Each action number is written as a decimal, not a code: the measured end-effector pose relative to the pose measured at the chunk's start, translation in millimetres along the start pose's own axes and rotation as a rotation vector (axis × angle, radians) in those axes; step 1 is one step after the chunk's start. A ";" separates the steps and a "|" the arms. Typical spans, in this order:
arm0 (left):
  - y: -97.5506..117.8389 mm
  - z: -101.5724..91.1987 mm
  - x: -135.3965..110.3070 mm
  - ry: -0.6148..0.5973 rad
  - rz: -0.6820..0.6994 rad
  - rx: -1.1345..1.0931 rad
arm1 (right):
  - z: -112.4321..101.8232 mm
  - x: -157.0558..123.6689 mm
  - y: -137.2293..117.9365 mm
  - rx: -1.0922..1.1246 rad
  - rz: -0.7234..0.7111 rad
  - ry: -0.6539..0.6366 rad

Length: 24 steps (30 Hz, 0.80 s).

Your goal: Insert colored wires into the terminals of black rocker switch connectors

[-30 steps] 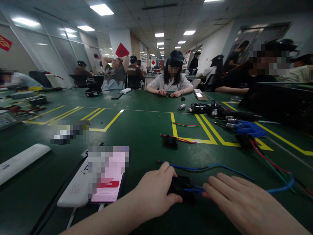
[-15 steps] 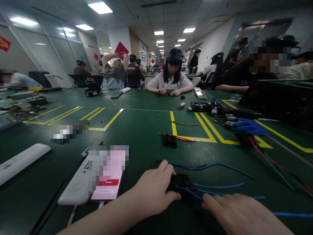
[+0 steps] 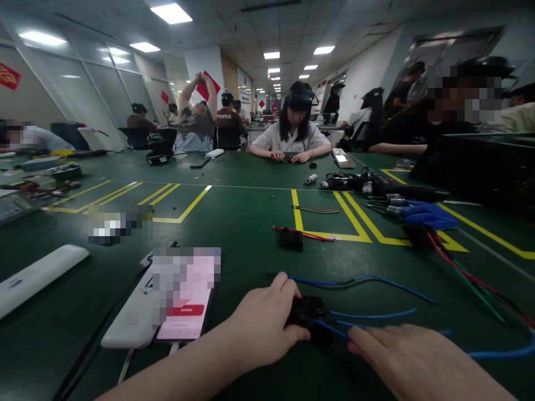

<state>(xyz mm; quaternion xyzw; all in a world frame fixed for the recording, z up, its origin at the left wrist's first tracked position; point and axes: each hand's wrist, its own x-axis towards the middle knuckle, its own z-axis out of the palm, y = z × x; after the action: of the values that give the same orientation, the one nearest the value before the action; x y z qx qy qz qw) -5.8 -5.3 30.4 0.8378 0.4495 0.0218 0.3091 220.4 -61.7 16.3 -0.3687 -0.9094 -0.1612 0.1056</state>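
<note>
My left hand grips a small black switch block on the green table, thumb and forefinger on its left side. Blue wires run from the block to the right. My right hand lies just right of the block, its fingers close together on one of the blue wires at the block's edge. Another blue wire lies loose just beyond.
A phone rests on a white power strip to the left. A second black block with red wires lies farther out. Blue-handled tools and red and green wires lie right. People sit across the table.
My right hand has drawn back toward me and lower in view, and the blue wires now lie straighter to the right. The left hand has kept its hold on the block.
</note>
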 end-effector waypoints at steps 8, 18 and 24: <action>-3.7 2.6 0.5 0.013 0.016 -0.003 | -11.5 1.7 7.0 -0.065 -0.045 0.124; -2.6 2.2 0.2 -0.008 -0.012 -0.011 | -7.4 2.3 0.0 -0.058 -0.037 0.065; -2.7 2.5 0.2 -0.007 -0.004 -0.007 | -5.6 -4.9 4.9 0.001 -0.017 0.017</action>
<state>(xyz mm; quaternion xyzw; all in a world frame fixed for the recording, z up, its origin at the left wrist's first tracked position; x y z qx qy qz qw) -6.9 -5.3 26.9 0.8359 0.4499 0.0200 0.3137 227.7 -63.6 21.0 -0.3596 -0.9116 -0.1649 0.1120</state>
